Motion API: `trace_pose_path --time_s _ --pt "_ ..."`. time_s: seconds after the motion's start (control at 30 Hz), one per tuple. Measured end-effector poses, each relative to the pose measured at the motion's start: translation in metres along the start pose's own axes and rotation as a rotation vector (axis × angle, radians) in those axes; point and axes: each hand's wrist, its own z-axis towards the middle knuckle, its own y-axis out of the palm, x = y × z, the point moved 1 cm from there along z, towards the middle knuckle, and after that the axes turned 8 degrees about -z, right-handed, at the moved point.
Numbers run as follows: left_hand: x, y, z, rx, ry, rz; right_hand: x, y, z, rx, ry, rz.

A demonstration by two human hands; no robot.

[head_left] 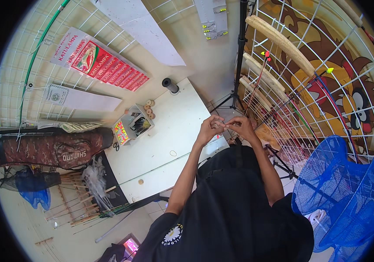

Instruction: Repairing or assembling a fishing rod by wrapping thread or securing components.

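My left hand (212, 128) and my right hand (242, 126) meet in front of me, above the near right edge of a white table (174, 115). The fingers of both are closed in a pinch, with the fingertips almost touching. Whatever sits between them is too small and thin to make out. Just below the hands shows a tiny red spot, whose kind is unclear. On the tabletop lie a pale loop (173, 153) and, farther left, a small round tan disc (140, 181).
A compartment box (142, 127) with small colourful pieces, tan spools (150, 110), scissors (116, 146) and a black cylinder (167, 83) stand along the table's far side. To the right are a white wire rack (344, 83) with wooden-handled rods, a tripod (233, 97) and blue nets (344, 192). A camouflage rod bag (51, 148) lies left.
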Motion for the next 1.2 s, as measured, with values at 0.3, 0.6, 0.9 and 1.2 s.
trace_pose_path --time_s 0.3,0.6,0.9,1.2 --pt "0.002 0.004 -0.001 0.111 -0.104 -0.153 -0.007 0.002 0.000 0.081 0.062 -0.040" --pt "-0.006 0.010 0.001 0.108 -0.232 -0.247 -0.010 0.002 0.000 0.198 -0.008 -0.055" --pt "-0.004 0.010 0.000 0.139 -0.227 -0.255 -0.010 0.001 -0.001 0.172 -0.004 -0.024" --pt "-0.002 0.011 0.004 0.281 -0.107 -0.232 -0.008 0.004 0.000 0.152 -0.009 0.000"
